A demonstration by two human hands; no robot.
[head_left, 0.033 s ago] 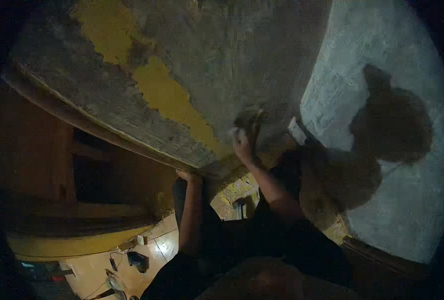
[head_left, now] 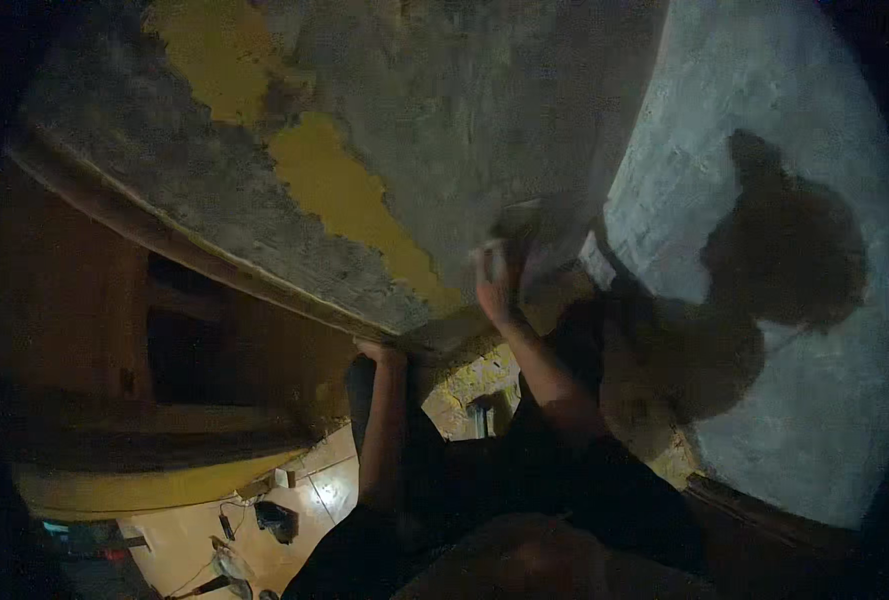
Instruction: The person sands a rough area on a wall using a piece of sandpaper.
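Between the earlier frame and now, the right hand and the dark tool at its fingers slip a little toward 3 o'clock across the grey wall, while the left hand stays put. Both are blurred on the right, so the motion looks quick.

Just off centre, toward 1 or 2 o'clock, the dark tool lies against or very near the grey wall; actual contact is hard to confirm. The right hand seems closed on it, with one digit standing apart toward 11 o'clock, probably so that the palm can press it flat. Its upper edge runs close to a 9-to-3 line, tipping slightly up at the 3 o'clock end; blur hides the rest, so I cannot settle its long axis or which end is the handle. The right forearm reaches up from 5 o'clock.

Toward 8 o'clock, the left hand is at the lower edge of the grey wall, likely there to steady the body. Whether its fingers grip that edge or merely rest on it, I cannot tell.

A ragged yellow patch slants from 11 o'clock down toward the centre. Toward 3 o'clock, a shadow falls on the pale wall. A black object lies on the floor toward 7 o'clock.
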